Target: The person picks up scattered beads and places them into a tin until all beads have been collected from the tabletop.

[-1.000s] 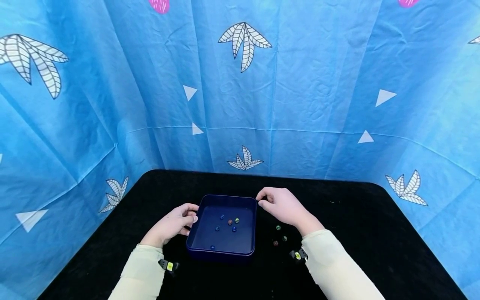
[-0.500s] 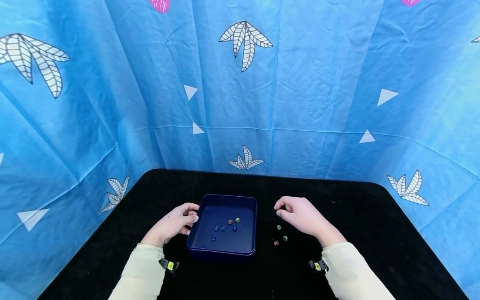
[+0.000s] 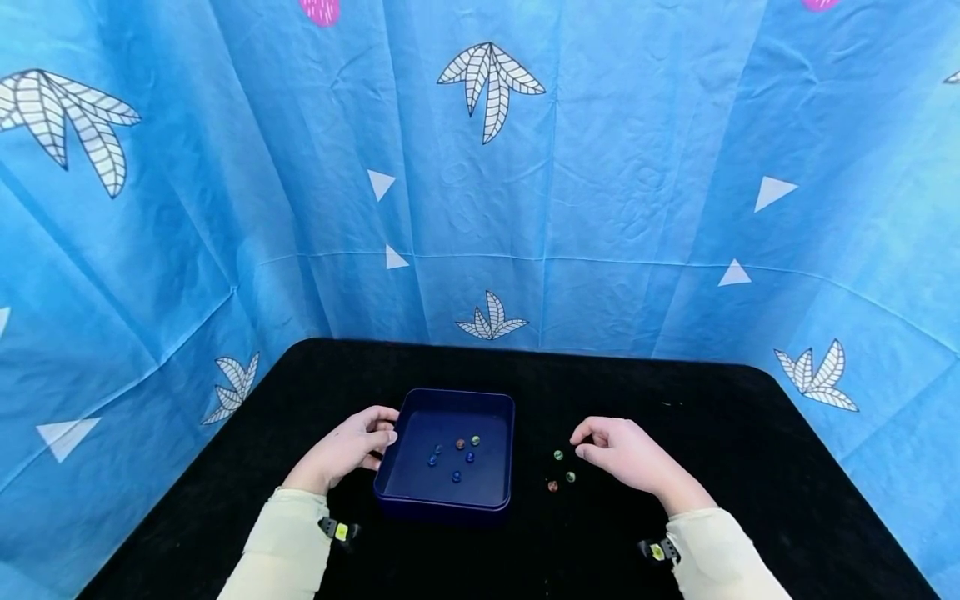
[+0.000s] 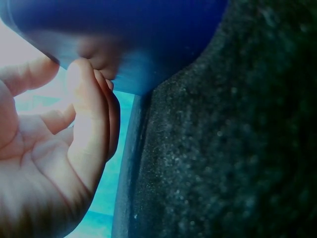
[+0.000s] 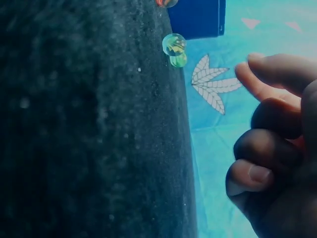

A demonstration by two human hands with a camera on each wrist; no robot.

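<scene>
A dark blue square box (image 3: 397, 485) stands without a lid on the black table. Inside lie several blue marbles (image 3: 457, 477), a reddish marble (image 3: 461, 444) and a yellow-green marble (image 3: 476, 441). My left hand (image 3: 352, 446) holds the box's left side; in the left wrist view, fingertips (image 4: 81, 69) touch the outer wall and the thumb is at its edge. Right of the box lie two green marbles (image 3: 558, 455) and a reddish one (image 3: 552, 486). My right hand (image 3: 626, 454) hovers just right of them, thumb and index finger extended, other fingers curled, nothing held.
The black cloth-covered table (image 3: 712, 433) has rounded far corners. A blue patterned curtain (image 3: 600, 167) hangs behind it and along both sides. Tiny light specks (image 3: 671, 404) lie on the cloth at the right.
My right hand has moved from the box's far right corner rightward and nearer to me, beside the loose marbles. Some blue marbles rolled inside the box. My left hand stayed put.
</scene>
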